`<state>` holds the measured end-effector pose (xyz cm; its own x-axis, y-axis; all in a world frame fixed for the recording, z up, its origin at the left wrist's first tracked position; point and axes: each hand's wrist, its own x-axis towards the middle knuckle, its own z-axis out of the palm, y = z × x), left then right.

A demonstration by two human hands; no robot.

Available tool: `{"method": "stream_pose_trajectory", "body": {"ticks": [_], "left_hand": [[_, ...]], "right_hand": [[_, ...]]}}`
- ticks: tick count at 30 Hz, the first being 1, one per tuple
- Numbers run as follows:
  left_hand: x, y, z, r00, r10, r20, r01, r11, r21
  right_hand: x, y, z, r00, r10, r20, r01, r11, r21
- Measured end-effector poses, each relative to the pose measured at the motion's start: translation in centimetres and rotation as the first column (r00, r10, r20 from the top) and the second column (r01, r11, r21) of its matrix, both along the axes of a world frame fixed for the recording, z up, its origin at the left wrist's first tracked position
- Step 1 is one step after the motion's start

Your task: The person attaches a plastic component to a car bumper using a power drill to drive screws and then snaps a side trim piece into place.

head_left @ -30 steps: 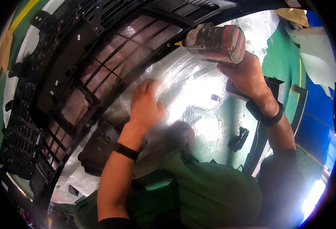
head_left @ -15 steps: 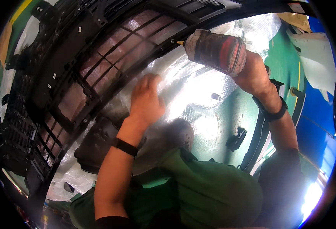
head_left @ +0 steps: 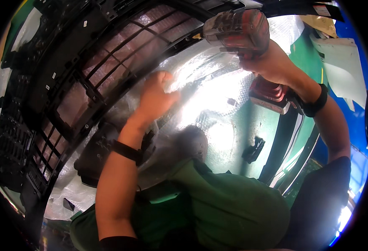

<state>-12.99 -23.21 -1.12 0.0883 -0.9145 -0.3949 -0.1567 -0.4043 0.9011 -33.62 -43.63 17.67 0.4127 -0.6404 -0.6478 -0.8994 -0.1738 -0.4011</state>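
My right hand (head_left: 272,62) grips the handle of a worn red-and-black cordless power tool (head_left: 238,33), whose battery pack (head_left: 267,94) shows below my wrist. The tool’s small gold-coloured tip is at the lower rail of a large black plastic grille frame (head_left: 62,62), which curves across the upper left. My left hand (head_left: 159,90) is open, fingers loosely bent, slightly blurred, over bubble wrap (head_left: 209,88) just below that rail. I cannot tell whether it touches the wrap or rail.
A dark moulded piece (head_left: 96,163) lies on the wrap at lower left. A small black bracket (head_left: 254,148) lies right of centre. White panels (head_left: 338,69), brown paper (head_left: 320,25) and blue sheeting (head_left: 359,131) are on the right. My green-clad knee (head_left: 230,201) fills the bottom.
My right hand and the tool have risen, bringing the red battery pack into view and swinging my forearm rightward. My left hand has moved slightly up and left. The view has also shifted a little.
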Motion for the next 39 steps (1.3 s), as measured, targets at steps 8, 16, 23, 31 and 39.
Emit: {"method": "stream_pose_trajectory", "body": {"ticks": [8,16,23,31,39], "left_hand": [[1.6,-1.6,1.8,0.655,0.409,-0.636,-0.230,0.909,0.348],[-0.3,-2.4,2.3,0.581,0.605,-0.545,-0.399,0.795,0.457],[-0.6,-2.5,2.6,0.580,0.596,-0.556,-0.411,0.803,0.432],[-0.7,-2.5,2.2,0.604,0.580,-0.547,-0.401,0.814,0.420],[-0.9,-2.7,2.4,0.604,0.577,-0.549,-0.409,0.816,0.408]], "right_hand": [[-0.3,-0.3,0.1,0.983,0.178,0.036,-0.170,0.970,-0.173],[0.6,-1.9,0.2,0.997,0.067,0.036,-0.065,0.997,-0.052],[0.7,-2.4,-0.5,0.979,0.202,0.016,-0.195,0.961,-0.195],[0.2,-2.5,-1.3,0.927,0.336,0.166,-0.303,0.933,-0.194],[0.1,-2.2,-1.0,0.950,0.283,0.136,-0.256,0.949,-0.184]]}}
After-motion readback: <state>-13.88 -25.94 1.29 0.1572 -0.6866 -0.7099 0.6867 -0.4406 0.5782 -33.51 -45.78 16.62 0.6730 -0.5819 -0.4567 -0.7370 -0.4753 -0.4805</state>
